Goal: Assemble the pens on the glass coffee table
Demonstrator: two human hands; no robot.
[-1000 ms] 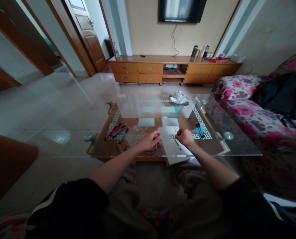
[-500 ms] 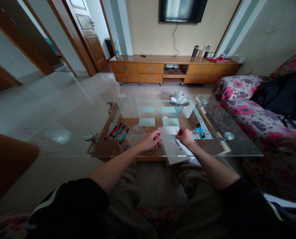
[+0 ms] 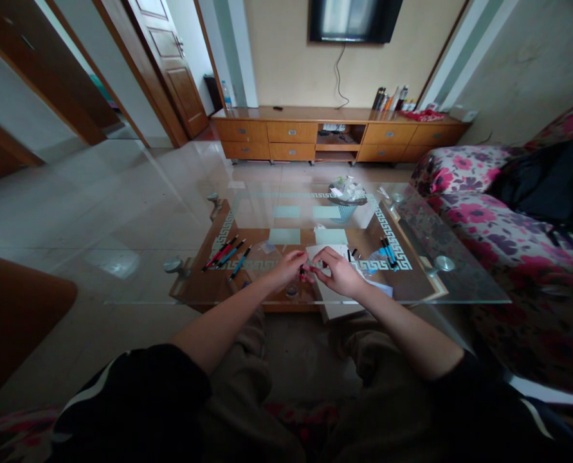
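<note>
My left hand (image 3: 290, 267) and right hand (image 3: 338, 273) meet over the glass bench (image 3: 460, 286), each grip closed on the small red pen (image 3: 304, 270) beside the white paper (image 3: 332, 308); holding its ends in line, I judge, serves best.

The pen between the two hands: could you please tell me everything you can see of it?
The pen is mostly hidden. Only a short dark stub and a touch of red show between the fingers, and it looks like plastic. The left hand and right hand both pinch it, fingertips meeting around it, just above the near part of the glass table and beside a white paper. Its full length, and whether it is capped, cannot be told.
</note>
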